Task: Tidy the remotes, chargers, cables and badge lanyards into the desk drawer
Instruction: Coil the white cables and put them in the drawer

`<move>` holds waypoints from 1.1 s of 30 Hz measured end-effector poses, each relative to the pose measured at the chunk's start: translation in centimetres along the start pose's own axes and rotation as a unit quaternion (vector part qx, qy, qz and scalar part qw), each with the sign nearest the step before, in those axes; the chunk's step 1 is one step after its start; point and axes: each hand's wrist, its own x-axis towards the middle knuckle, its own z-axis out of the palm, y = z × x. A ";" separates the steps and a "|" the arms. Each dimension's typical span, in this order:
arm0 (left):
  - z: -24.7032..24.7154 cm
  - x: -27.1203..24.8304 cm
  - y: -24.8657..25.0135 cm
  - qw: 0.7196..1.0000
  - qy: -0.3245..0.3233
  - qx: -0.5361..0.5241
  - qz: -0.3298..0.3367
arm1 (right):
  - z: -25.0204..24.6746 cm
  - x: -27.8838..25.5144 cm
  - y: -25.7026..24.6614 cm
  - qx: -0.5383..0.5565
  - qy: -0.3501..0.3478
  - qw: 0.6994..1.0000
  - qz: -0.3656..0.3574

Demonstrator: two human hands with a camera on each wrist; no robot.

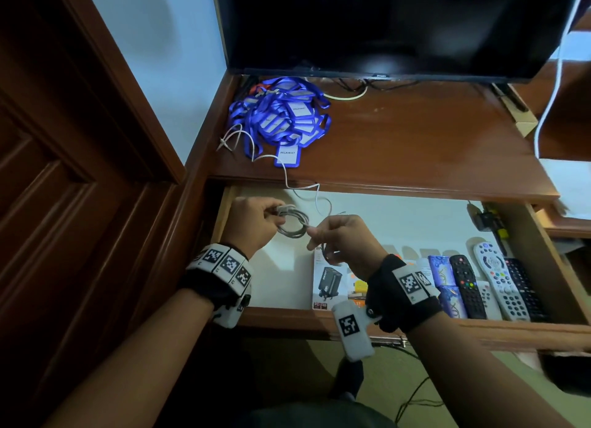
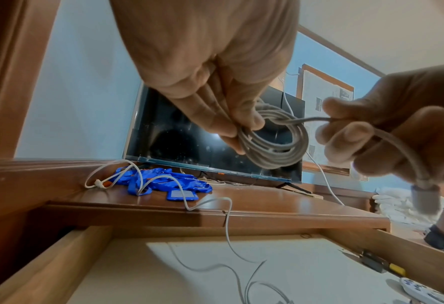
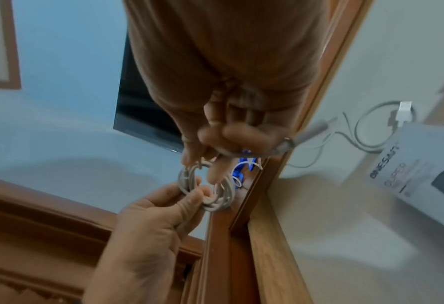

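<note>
Both hands hover over the left half of the open drawer (image 1: pixel 278 315). My left hand (image 1: pixel 252 219) pinches a small coil of grey cable (image 1: pixel 292 224) (image 2: pixel 275 142) (image 3: pixel 205 185). My right hand (image 1: pixel 339 239) (image 2: pixel 376 131) grips the coil's loose end, and the plug (image 2: pixel 424 197) hangs below its fingers. A thin white cable (image 1: pixel 284 175) trails from the desk top (image 1: pixel 399 139) over the edge into the drawer. A heap of blue badge lanyards (image 1: pixel 281 114) (image 2: pixel 164 183) lies at the desk's back left. Several remotes (image 1: pixel 499 280) lie at the drawer's right end.
A dark TV (image 1: pixel 383 27) stands at the back of the desk. In the drawer a charger box (image 1: pixel 332 283) (image 3: pixel 423 164) sits beside blue soap packets (image 1: pixel 444 283), with another white cable (image 3: pixel 371 131) near it. A wooden door (image 1: pixel 64 171) is at the left.
</note>
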 end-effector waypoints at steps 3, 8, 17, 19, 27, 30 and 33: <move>0.0 0.3 0.4 0.999 0.015 -0.023 -0.021 | 0.1 -0.3 0.7 0.003 0.000 1.000 -0.022; 0.6 0.2 1.5 0.991 -0.028 -0.095 -0.095 | 0.4 0.5 2.2 0.008 0.131 0.990 -0.048; 2.0 -0.4 1.2 0.949 -0.003 -0.218 -0.225 | 1.8 0.9 2.8 0.149 0.144 0.975 -0.078; 2.1 -0.7 1.1 0.946 -0.015 -0.225 -0.233 | 1.8 0.8 2.7 0.192 0.129 0.970 -0.076; 3.6 -1.6 0.3 0.953 -0.035 -0.192 -0.231 | 1.7 1.6 3.3 0.213 0.132 0.966 -0.060; 3.8 -1.1 0.2 0.955 -0.027 -0.180 -0.233 | 1.4 2.1 3.3 0.209 0.113 0.970 -0.048; 3.8 -0.4 0.2 0.949 -0.038 -0.197 -0.243 | 1.0 2.8 3.3 0.198 0.088 0.976 -0.032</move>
